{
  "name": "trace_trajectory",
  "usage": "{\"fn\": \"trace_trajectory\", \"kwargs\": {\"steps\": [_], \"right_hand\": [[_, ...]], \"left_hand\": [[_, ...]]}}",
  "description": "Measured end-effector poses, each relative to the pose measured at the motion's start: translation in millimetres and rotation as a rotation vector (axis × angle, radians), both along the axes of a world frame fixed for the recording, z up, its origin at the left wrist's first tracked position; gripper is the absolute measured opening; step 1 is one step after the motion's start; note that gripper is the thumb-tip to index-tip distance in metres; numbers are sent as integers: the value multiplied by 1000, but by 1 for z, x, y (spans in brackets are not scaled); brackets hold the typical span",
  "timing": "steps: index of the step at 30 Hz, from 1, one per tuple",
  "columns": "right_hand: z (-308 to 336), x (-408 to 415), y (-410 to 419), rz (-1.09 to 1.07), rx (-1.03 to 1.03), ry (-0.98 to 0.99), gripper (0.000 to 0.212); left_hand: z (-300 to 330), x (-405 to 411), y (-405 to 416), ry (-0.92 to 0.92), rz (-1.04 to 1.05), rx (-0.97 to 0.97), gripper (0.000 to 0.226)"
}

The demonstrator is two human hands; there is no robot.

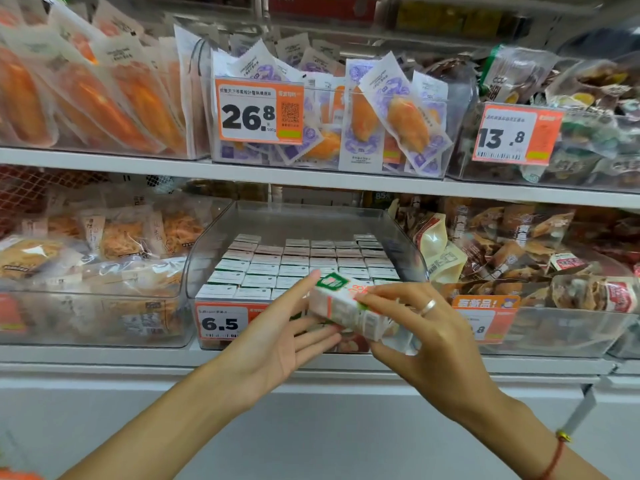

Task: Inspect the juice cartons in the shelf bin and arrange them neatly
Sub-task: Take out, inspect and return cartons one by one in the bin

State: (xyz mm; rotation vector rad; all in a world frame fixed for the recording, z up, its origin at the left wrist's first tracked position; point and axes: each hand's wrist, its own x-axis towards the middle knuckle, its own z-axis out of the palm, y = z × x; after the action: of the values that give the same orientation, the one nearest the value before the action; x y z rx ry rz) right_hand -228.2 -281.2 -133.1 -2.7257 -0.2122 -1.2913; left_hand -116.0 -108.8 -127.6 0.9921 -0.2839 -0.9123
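Observation:
A clear plastic shelf bin (207, 251) on the lower shelf holds several rows of white juice cartons (298, 261) standing upright, tops showing. In front of the bin, one white carton with a green label (346, 304) lies tilted in the air. My right hand (426, 337) grips it from the right, thumb under and fingers over its top. My left hand (277, 337) touches the carton's left end with straight, spread fingers. The bin's front carries an orange price tag reading 6.5 (221, 322).
Clear bins of bagged snacks (104, 271) stand left of the carton bin, and another (554, 271) stands to its right. The upper shelf (311, 176) carries bins of pouches with price tags 26.8 (259, 114) and 13.8 (516, 135). A white shelf ledge (138, 362) runs below.

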Motion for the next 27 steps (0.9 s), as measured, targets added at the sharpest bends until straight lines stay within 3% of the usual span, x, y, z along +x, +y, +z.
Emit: {"fn": "trace_trajectory", "kwargs": {"steps": [3, 7, 9, 12, 15, 23, 27], "right_hand": [[-2, 4, 3, 38, -65, 91, 55], [-7, 9, -1, 60, 246, 244, 58], [-11, 14, -16, -50, 323, 208, 58], [-13, 17, -46, -321, 238, 186, 62], [-21, 16, -65, -455, 172, 285, 63], [-28, 17, -75, -459, 132, 289, 62], [-28, 18, -75, -419, 176, 269, 63]], "left_hand": [[-6, 0, -4, -41, 75, 19, 51], [-4, 5, -16, -164, 204, -2, 36], [5, 10, -27, -315, 266, 54, 36], [17, 15, -51, -611, 323, 121, 38], [18, 18, -79, -816, 281, 94, 41], [12, 37, -111, -1135, 8, 161, 38], [4, 43, -114, -1347, -94, 345, 40]]}}
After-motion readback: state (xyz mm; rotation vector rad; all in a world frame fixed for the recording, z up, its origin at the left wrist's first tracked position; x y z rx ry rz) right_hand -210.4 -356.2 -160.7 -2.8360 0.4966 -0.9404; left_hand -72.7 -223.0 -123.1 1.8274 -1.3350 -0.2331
